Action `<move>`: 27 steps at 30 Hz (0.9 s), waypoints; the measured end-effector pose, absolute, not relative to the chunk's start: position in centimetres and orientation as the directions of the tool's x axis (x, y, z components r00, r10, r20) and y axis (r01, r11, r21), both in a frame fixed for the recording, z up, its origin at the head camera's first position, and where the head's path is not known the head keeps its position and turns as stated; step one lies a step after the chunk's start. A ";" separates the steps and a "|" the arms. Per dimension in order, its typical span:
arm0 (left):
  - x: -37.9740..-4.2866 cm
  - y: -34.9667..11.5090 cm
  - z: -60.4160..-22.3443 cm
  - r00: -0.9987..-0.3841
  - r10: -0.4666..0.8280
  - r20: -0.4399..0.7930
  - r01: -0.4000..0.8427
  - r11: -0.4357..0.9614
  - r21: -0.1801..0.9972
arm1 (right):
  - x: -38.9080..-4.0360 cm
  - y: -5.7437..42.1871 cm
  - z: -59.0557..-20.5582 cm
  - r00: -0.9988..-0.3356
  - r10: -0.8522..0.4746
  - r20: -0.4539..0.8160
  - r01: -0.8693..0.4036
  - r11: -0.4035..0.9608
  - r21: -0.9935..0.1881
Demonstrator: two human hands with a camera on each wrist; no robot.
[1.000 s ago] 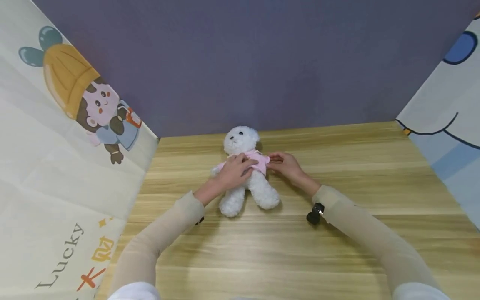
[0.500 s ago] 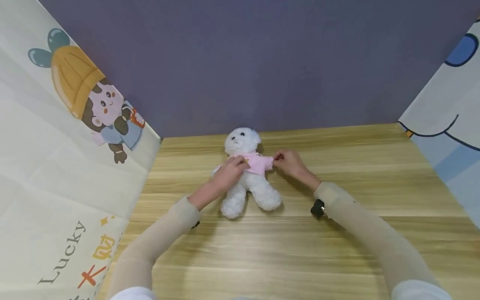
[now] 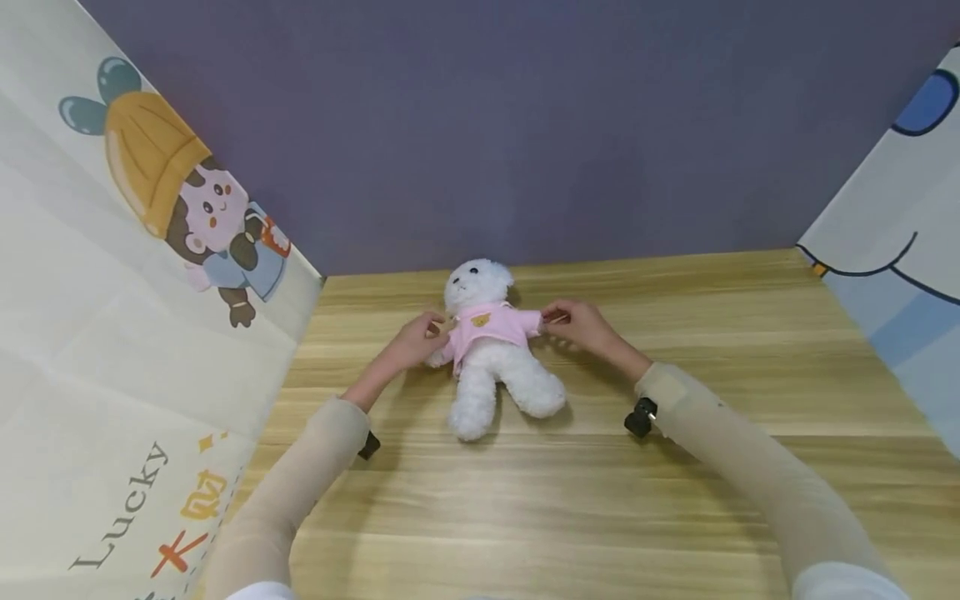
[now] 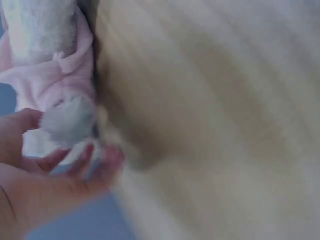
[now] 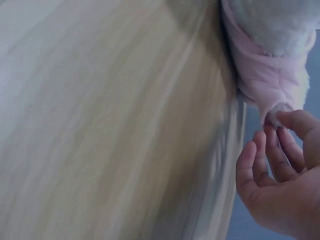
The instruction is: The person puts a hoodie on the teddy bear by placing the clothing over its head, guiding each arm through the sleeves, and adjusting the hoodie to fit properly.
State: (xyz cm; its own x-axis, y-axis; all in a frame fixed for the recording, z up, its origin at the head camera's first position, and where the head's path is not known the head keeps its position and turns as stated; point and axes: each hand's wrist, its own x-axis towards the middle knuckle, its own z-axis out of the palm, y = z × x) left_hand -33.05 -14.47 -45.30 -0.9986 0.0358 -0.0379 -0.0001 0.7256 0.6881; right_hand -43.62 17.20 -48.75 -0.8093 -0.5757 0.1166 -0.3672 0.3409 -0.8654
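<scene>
A white plush bear [image 3: 513,383] in a pink shirt [image 3: 495,327] lies face up on the wooden tabletop, head toward the dark back wall. My right hand [image 3: 581,327] pinches the paw at the end of one sleeve [image 5: 272,92] between thumb and fingertips; its other fingers curl loosely. On the opposite side, my left hand [image 3: 414,340] is at the bear's other paw [image 4: 70,122]. In the left wrist view its thumb lies against the paw, with the loosely bent, blurred fingers spread just past it. A small brown-yellow emblem [image 3: 481,320] shows on the shirt's chest.
Behind the bear's head rises a dark purple-grey wall [image 3: 525,125]. Pale printed panels stand at the left [image 3: 90,333] and right [image 3: 915,250]. Wood-grain tabletop [image 3: 525,517] extends in front of the bear and to both sides.
My left hand has moved left off the shirt's front to the bear's paw, uncovering the emblem. My right hand has drawn that sleeve and arm outward. The bear's head has shifted slightly left.
</scene>
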 end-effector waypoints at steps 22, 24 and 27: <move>-33.5 -12.1 -45.4 -0.988 0.002 0.155 0.087 0.835 0.543 | -44.9 17.7 -48.5 -0.779 -0.595 0.199 -0.475 0.352 -0.806; -33.4 -10.9 -44.2 -0.969 0.073 0.235 0.178 0.866 0.467 | -44.6 17.3 -48.1 -0.779 -0.599 0.185 -0.454 0.334 -0.826; -34.2 -8.5 -42.3 -0.930 0.227 0.290 0.322 0.883 0.341 | -44.1 16.7 -47.3 -0.782 -0.603 0.156 -0.405 0.302 -0.863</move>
State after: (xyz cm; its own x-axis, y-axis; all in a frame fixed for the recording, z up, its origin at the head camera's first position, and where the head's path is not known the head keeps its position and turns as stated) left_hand -34.21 -8.49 -42.30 -0.9299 0.2269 0.2895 0.3217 0.8833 0.3409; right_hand -44.14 16.72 -47.27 -0.7821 -0.6032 0.1561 -0.4050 0.3017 -0.8631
